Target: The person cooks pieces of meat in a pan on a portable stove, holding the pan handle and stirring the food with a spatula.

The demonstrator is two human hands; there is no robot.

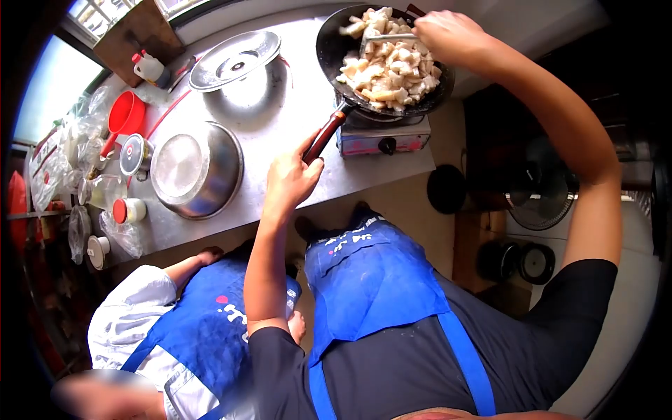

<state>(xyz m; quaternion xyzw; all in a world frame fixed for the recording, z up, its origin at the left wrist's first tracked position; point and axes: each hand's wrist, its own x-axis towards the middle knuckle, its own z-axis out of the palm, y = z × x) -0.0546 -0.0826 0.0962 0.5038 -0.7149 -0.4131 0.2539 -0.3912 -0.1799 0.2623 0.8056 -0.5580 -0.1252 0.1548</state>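
The left hand (294, 176) grips a pan's (334, 52) handle (327, 138), the right hand (448, 36) a utensil (389, 37) (metal, amid pale food chunks (399, 75)).

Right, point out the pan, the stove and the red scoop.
Pan (330, 54): head view, on the bare inner wall.
Stove (367, 144): head view, on the front panel.
Red scoop (127, 113): head view, on the cup.

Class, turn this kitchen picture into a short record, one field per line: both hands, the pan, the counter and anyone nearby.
Left hand: grips the wok handle
Right hand: holds a metal utensil, its end among the food
Wok: over the stove, with pale food pieces
Counter: holds a metal basin, metal lid, red dipper
Nearby person: left side, white sleeves, blue apron
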